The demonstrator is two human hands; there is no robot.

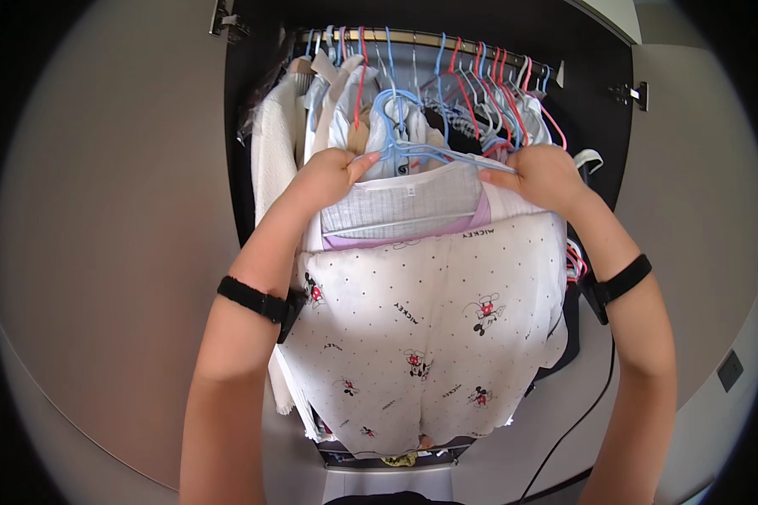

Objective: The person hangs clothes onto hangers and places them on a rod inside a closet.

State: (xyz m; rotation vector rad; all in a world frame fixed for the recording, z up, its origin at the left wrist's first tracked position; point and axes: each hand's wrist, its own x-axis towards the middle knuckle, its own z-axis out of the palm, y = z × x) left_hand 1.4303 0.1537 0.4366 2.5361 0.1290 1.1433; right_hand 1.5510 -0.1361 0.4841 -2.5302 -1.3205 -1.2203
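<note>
Several light blue hangers (401, 146) are bunched together, bearing layered clothes. My left hand (331, 180) grips the left shoulder of the bunch, thumb on top. At the opposite shoulder my right hand (543, 177) pinches the hangers and cloth. A white top (404, 208) with a neck label hangs on them, with lilac fabric (379, 242) below its neckline. White cloth printed with cartoon mice (442, 309) drapes down in front and covers most of the clothes behind. Whether the hangers' hooks touch the rail is hard to tell.
A metal rail (410, 39) spans the dark wardrobe, loaded with clothes on blue, red and white hangers. A cream knitted garment (275, 151) hangs at the left. Wardrobe doors (120, 221) stand open on both sides. A black cable (575, 423) runs down at the right.
</note>
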